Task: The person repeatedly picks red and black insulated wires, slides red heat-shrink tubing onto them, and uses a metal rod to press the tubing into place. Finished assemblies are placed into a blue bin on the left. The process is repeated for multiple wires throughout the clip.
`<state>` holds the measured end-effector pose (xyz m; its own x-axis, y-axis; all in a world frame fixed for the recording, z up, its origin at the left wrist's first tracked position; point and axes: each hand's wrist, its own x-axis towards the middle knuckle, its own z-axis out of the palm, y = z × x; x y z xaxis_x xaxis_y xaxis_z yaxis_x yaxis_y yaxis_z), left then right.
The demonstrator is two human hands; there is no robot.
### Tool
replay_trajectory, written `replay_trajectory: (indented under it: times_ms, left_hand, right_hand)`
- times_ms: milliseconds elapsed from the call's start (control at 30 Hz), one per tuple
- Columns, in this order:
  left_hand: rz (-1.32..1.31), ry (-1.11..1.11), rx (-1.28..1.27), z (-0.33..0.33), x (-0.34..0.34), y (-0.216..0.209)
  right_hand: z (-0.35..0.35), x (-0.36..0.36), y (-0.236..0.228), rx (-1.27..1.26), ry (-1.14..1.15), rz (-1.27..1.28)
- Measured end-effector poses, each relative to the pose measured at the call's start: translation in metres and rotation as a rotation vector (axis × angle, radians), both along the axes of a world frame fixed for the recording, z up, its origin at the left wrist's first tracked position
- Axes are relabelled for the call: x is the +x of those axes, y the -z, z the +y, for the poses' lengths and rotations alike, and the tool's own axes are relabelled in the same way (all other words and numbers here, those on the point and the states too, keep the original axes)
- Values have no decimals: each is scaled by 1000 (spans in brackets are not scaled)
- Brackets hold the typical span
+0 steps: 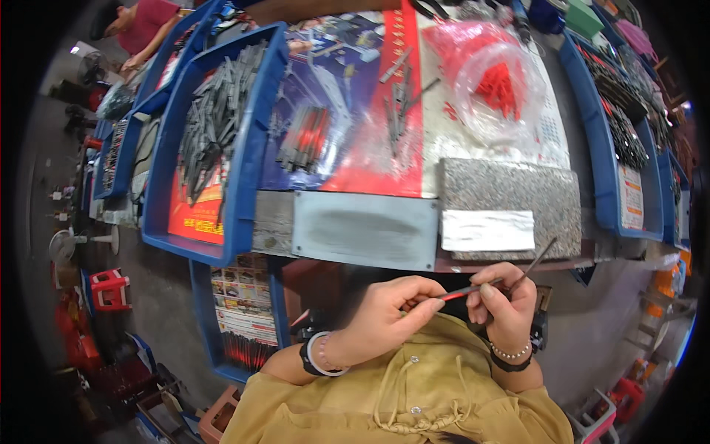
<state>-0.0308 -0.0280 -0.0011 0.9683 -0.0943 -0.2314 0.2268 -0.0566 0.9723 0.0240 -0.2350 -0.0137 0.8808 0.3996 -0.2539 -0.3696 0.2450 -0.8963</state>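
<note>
In front of my body, just past the table's near edge, my left hand (396,311) pinches a slim black rod with a red section (458,294). The rod points to the right, and its far end meets the fingers of my right hand (504,300). Those fingers are closed around a thin dark strip (543,251), whose tip sticks out up and to the right. Whether rod and strip are joined is hidden by the fingers. Nearest to the hands on the table are a granite block (510,185) with a folded white paper (488,231) and a grey metal plate (366,229).
A blue tray (248,185) holds many dark strips (222,103). Black-and-red rods (305,139) lie bundled beside loose dark strips (399,111). A clear bag (473,81) contains small red pieces (501,89). More blue trays (603,170) flank the table; another person (144,29) is far left.
</note>
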Motion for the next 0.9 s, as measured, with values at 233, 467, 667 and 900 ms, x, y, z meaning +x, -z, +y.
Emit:
replay_trajectory:
  times_ms: [233, 467, 667, 900]
  left_hand:
    - [-372, -416, 433, 46, 30, -5]
    - [-500, -782, 1067, 117, 91, 22]
    - [-328, -787, 1448, 130, 108, 44]
    - [-463, -585, 1269, 90, 92, 19]
  right_hand:
    - [5, 16, -4, 129, 154, -102]
    - [0, 7, -7, -80, -33, -71]
    - [-12, 8, -7, -91, -99, -59]
    - [-38, 22, -15, -215, 57, -201]
